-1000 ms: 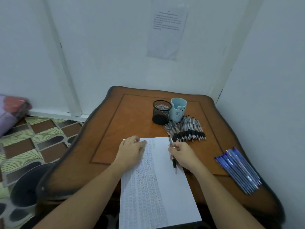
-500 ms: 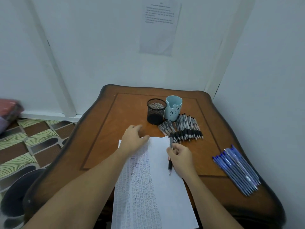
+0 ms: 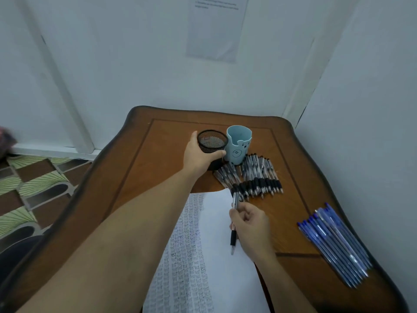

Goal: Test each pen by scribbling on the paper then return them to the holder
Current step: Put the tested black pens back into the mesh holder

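- The left hand is out at full reach, fingers and thumb curled round the black wire-mesh pen holder, which stands on the brown wooden worktop. That is a firm grip on its side.
- The right hand pinches a black-gripped clear pen, its tip pointing back toward the person and hanging just over the white sheet of paper. Whether the tip touches the sheet, I cannot tell.
- Progress check: the paper left of the right hand carries dense columns of scribbles, so plenty of testing looks done. The strip directly under the pen is blank.
- The mesh holder looks empty from here. So does the pale blue bear-faced cup, right beside it and just right of the left hand. By my reading, no pen has gone home yet.
- Left to do, as I judge it: a lot. A heap of black-gripped pens lies between the two hands, just beyond the right hand. A bundle of blue pens lies well out to the right of the right hand. Which of these are already tested, the view does not say.
- The pen in hand is slim, with a see-through barrel and a black rubber grip near the tip, and it matches the heap. Its likely next stop is the holder gripped by the left hand.
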{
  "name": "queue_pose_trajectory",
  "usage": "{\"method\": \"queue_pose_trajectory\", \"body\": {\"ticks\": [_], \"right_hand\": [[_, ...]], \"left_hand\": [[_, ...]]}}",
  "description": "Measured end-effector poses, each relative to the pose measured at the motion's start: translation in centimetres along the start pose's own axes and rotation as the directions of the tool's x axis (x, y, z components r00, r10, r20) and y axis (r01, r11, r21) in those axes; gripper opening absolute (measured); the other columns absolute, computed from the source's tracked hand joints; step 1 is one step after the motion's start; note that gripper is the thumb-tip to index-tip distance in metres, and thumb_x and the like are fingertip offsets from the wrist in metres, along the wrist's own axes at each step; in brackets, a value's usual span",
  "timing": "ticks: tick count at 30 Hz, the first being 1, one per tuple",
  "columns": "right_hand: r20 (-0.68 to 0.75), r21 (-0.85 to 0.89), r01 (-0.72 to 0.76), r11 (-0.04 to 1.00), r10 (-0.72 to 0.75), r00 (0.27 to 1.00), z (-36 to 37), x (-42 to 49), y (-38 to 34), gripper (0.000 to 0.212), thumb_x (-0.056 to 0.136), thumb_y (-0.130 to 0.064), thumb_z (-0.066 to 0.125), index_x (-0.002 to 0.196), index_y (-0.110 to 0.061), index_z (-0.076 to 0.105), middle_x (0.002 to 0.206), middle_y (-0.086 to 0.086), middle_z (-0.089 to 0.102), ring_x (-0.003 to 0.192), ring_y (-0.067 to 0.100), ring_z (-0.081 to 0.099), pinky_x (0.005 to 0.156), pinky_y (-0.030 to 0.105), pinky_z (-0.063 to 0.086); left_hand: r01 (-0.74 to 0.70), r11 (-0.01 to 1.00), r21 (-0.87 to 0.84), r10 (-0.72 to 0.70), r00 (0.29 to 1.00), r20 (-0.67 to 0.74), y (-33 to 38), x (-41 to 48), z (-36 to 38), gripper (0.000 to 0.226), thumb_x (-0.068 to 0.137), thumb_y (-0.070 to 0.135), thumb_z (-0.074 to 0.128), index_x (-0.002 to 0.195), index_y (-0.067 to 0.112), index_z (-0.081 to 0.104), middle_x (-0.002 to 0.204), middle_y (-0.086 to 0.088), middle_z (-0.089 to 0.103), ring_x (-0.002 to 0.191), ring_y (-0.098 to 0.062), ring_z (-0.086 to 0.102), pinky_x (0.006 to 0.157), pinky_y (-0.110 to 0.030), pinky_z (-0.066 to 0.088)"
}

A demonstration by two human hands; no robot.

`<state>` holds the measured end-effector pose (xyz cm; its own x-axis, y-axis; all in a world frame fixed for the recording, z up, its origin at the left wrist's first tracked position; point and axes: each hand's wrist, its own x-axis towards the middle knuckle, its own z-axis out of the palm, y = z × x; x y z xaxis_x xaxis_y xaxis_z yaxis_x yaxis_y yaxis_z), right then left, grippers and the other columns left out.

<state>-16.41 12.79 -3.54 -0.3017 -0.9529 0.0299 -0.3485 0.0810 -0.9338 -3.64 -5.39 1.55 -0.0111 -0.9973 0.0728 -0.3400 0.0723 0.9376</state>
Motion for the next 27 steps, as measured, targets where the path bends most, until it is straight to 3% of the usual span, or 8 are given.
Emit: {"method": "queue_pose_trajectory", "body": {"ticks": [3,6,10,15,19,22,27], "right_hand": [[-0.001,-0.001,0.001,1.0,-0.001,1.0,0.1,0.1,0.4,0.008,0.094,-0.022,0.064,0.091,-0.027,0.07,0.058,0.001,0.056,0.054,0.014,0.048,0.051,0.03,0.04],[-0.003,-0.012,0.002,1.0,-0.002,1.0,0.2,0.2,0.5,0.007,0.094,-0.023,0.064,0.097,-0.025,0.071,0.058,0.0,0.055,0.054,0.014,0.047,0.05,0.028,0.041],[-0.009,-0.029,0.01,1.0,-0.01,1.0,0.2,0.3,0.5,0.008,0.093,-0.023,0.064,0.097,-0.021,0.071,0.058,0.004,0.056,0.053,0.012,0.047,0.05,0.027,0.04],[-0.004,-0.059,0.017,0.998,-0.018,1.0,-0.1,0.0,-0.1,0.014,0.093,-0.025,0.064,0.08,-0.019,0.068,0.065,0.015,0.06,0.053,0.013,0.046,0.052,0.032,0.037],[-0.002,-0.075,0.013,0.997,-0.014,1.0,-0.1,-0.2,-0.6,0.012,0.093,-0.025,0.064,0.082,-0.023,0.068,0.064,0.015,0.056,0.055,0.014,0.046,0.053,0.03,0.035],[0.008,-0.09,0.003,0.996,-0.002,1.0,-0.2,-0.5,-1.1,0.011,0.093,-0.024,0.064,0.084,-0.021,0.067,0.061,0.005,0.055,0.054,0.013,0.046,0.053,0.031,0.035],[0.076,-0.05,-0.074,0.996,0.077,0.994,-0.6,-0.5,-1.7,0.009,0.096,-0.023,0.062,0.09,-0.02,0.067,0.077,0.018,0.067,0.052,0.018,0.052,0.05,0.033,0.041]], "left_hand": [[-0.057,0.998,0.015,0.057,0.998,-0.032,0.1,0.3,0.0,0.088,0.063,0.036,0.089,0.136,0.019,0.043,0.126,0.004,0.056,0.12,-0.018,0.05,0.097,-0.027,0.043],[-0.096,0.995,-0.01,0.095,0.994,-0.057,0.2,0.3,-0.3,0.069,0.063,0.034,0.089,0.119,0.026,0.05,0.112,0.008,0.059,0.11,-0.016,0.056,0.096,-0.033,0.05],[-0.132,0.989,-0.065,0.123,0.984,-0.131,0.6,-0.3,-1.8,0.07,0.063,0.036,0.088,0.121,0.029,0.05,0.115,0.009,0.059,0.111,-0.015,0.055,0.097,-0.037,0.051],[-0.17,0.983,-0.066,0.159,0.975,-0.154,1.2,-4.6,-5.2,0.071,0.065,0.034,0.088,0.124,0.034,0.048,0.118,0.013,0.057,0.112,-0.015,0.056,0.093,-0.034,0.054],[-0.135,0.986,-0.1,0.125,0.987,-0.102,0.2,-9.9,-7.4,0.075,0.066,0.03,0.088,0.129,0.032,0.049,0.118,0.015,0.059,0.11,-0.009,0.057,0.088,-0.027,0.056],[-0.102,0.992,-0.071,0.097,0.992,-0.08,-1.2,-13.6,-7.7,0.081,0.063,0.032,0.09,0.132,0.033,0.046,0.119,0.017,0.058,0.108,-0.005,0.056,0.087,-0.023,0.051],[-0.111,0.992,-0.064,0.101,0.984,-0.147,-2.6,-17.2,-6.8,0.073,0.064,0.035,0.088,0.124,0.041,0.046,0.115,0.024,0.059,0.108,0.002,0.056,0.085,-0.015,0.047]]}}
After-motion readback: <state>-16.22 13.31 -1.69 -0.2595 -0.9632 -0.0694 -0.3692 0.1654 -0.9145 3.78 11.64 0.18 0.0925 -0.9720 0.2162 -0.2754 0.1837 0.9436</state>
